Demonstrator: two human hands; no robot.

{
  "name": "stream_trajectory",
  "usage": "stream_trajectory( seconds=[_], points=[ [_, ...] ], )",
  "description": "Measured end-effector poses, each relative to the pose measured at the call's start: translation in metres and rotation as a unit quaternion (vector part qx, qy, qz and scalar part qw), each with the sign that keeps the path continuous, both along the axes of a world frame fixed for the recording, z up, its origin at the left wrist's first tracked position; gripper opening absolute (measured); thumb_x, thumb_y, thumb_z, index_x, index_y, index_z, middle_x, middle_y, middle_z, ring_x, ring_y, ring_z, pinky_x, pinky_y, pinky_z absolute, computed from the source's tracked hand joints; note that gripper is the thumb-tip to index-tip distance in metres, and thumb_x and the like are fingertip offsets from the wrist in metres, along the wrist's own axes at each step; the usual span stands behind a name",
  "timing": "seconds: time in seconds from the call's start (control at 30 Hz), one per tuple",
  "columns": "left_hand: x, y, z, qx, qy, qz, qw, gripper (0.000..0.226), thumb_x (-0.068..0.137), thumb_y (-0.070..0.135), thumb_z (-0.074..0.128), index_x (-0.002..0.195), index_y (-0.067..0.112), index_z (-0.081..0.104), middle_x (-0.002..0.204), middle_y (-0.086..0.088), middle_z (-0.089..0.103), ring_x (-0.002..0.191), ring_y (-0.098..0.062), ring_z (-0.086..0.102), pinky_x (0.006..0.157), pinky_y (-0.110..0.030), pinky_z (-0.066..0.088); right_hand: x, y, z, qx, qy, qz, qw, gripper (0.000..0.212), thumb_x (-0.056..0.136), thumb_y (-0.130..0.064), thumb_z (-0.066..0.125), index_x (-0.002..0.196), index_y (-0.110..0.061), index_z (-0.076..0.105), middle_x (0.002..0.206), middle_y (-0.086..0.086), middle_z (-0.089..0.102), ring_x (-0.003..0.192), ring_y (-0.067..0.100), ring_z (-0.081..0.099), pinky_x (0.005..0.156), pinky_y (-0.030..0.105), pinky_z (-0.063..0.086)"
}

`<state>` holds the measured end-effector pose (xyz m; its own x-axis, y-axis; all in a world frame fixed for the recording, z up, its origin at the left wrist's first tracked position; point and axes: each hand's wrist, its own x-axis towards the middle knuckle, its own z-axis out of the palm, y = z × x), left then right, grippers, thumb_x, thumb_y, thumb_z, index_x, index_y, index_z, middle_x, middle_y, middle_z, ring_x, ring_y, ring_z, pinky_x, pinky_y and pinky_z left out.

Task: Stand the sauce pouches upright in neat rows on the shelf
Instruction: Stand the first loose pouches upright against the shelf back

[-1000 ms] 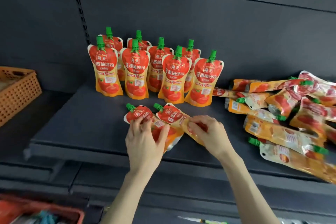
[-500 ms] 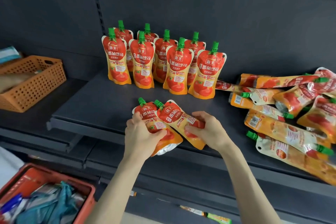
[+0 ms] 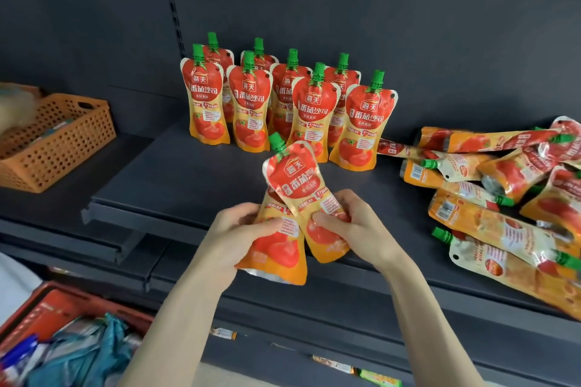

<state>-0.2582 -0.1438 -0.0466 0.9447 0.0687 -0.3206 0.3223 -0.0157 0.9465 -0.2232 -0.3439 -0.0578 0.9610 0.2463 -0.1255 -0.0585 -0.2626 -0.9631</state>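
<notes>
The pouches I hold are glossy, creased printed plastic film; one shows a silvery base. The visible cap is green plastic. The shelf is matt dark-grey painted metal. The basket is perforated orange plastic.

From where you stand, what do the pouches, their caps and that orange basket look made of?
Pouches: glossy, flexible plastic film, perhaps foil-lined; they shine, crease, and one shows a silvery base. Caps: hard green plastic, apparently ridged. Basket: matte orange moulded plastic, walls pierced with rows of holes.
</notes>
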Motion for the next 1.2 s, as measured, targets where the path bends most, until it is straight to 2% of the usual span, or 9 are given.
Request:
stream_trajectory(
  seconds=[0.13, 0.27, 0.37, 0.57, 0.7, 0.8, 0.97, 1.07, 1.2],
  points=[
    [0.012, 0.007, 0.011, -0.03, -0.092, 0.028, 0.995, 0.027, 0.076, 0.017, 0.074, 0.101, 0.018, 0.061, 0.089, 0.003, 0.073, 0.08, -0.013, 0.071, 0.065, -0.03, 0.055, 0.006, 0.007, 0.005, 0.062, -0.067, -0.078, 0.993, 0.031, 0.079, -0.012, 0.072, 0.1, -0.009, 0.049, 0.098, 0.004, 0.07, 0.086, 0.015, 0.069, 0.061, 0.02, 0.052],
    [0.045, 0.02, 0.012, -0.014, -0.183, 0.016, 0.983, 0.028, 0.075, 0.007, 0.074, 0.095, 0.009, 0.054, 0.092, -0.002, 0.073, 0.085, -0.011, 0.069, 0.066, -0.023, 0.054, 0.022, 0.02, 0.007, 0.11, -0.12, -0.119, 0.979, 0.038, 0.078, -0.003, 0.072, 0.109, -0.014, 0.054, 0.1, 0.0, 0.071, 0.091, 0.014, 0.069, 0.072, 0.027, 0.058],
    [0.075, 0.031, 0.006, 0.006, -0.227, -0.004, 0.974, 0.031, 0.073, 0.001, 0.075, 0.092, 0.004, 0.05, 0.091, -0.005, 0.072, 0.087, -0.013, 0.069, 0.068, -0.026, 0.056, 0.041, 0.034, 0.003, 0.122, -0.15, -0.165, 0.967, 0.03, 0.079, -0.001, 0.07, 0.105, -0.011, 0.059, 0.098, 0.001, 0.072, 0.089, 0.014, 0.07, 0.071, 0.025, 0.057],
    [0.13, 0.054, -0.012, -0.034, -0.217, -0.077, 0.972, 0.03, 0.074, 0.002, 0.074, 0.093, 0.014, 0.054, 0.099, -0.001, 0.072, 0.096, -0.016, 0.067, 0.082, -0.032, 0.054, 0.072, 0.049, -0.012, 0.112, -0.15, -0.201, 0.962, 0.038, 0.083, -0.003, 0.067, 0.118, -0.01, 0.054, 0.109, 0.003, 0.068, 0.099, 0.012, 0.066, 0.082, 0.024, 0.055],
    [0.145, 0.059, -0.022, -0.005, -0.218, -0.148, 0.965, 0.043, 0.077, 0.001, 0.071, 0.104, 0.029, 0.053, 0.104, 0.012, 0.066, 0.095, 0.001, 0.064, 0.074, -0.016, 0.053, 0.071, 0.053, -0.023, 0.098, -0.138, -0.205, 0.964, 0.041, 0.083, -0.003, 0.067, 0.12, -0.014, 0.053, 0.11, -0.002, 0.068, 0.1, 0.008, 0.066, 0.082, 0.02, 0.053],
    [0.148, 0.061, -0.026, 0.008, -0.234, -0.176, 0.956, 0.048, 0.079, 0.002, 0.069, 0.112, 0.031, 0.05, 0.108, 0.015, 0.062, 0.096, 0.009, 0.061, 0.074, -0.009, 0.049, 0.073, 0.053, -0.027, 0.067, -0.155, -0.223, 0.96, 0.041, 0.081, -0.004, 0.069, 0.118, -0.014, 0.055, 0.111, 0.001, 0.068, 0.101, 0.01, 0.065, 0.085, 0.023, 0.053],
    [0.153, 0.064, -0.035, 0.021, -0.264, -0.162, 0.951, 0.045, 0.08, 0.007, 0.07, 0.116, 0.028, 0.052, 0.111, 0.015, 0.063, 0.103, 0.003, 0.06, 0.079, -0.011, 0.049, 0.077, 0.055, -0.031, 0.042, -0.179, -0.26, 0.948, 0.036, 0.077, -0.008, 0.074, 0.104, -0.023, 0.056, 0.106, -0.004, 0.069, 0.099, 0.01, 0.066, 0.084, 0.026, 0.054],
    [0.153, 0.064, -0.038, 0.046, -0.28, -0.144, 0.948, 0.041, 0.079, 0.01, 0.072, 0.108, 0.031, 0.053, 0.109, 0.017, 0.064, 0.102, 0.005, 0.06, 0.077, -0.009, 0.048, 0.078, 0.054, -0.033, 0.041, -0.177, -0.255, 0.95, 0.037, 0.078, -0.007, 0.073, 0.107, -0.022, 0.054, 0.108, -0.004, 0.068, 0.101, 0.01, 0.065, 0.085, 0.027, 0.053],
    [0.154, 0.065, -0.039, 0.056, -0.285, -0.143, 0.946, 0.038, 0.079, 0.012, 0.072, 0.104, 0.034, 0.052, 0.107, 0.019, 0.063, 0.101, 0.006, 0.059, 0.074, -0.008, 0.048, 0.076, 0.055, -0.032, 0.019, -0.183, -0.25, 0.951, 0.034, 0.081, -0.006, 0.069, 0.109, -0.019, 0.054, 0.106, -0.009, 0.066, 0.096, 0.001, 0.063, 0.077, 0.014, 0.05]
  ],
)
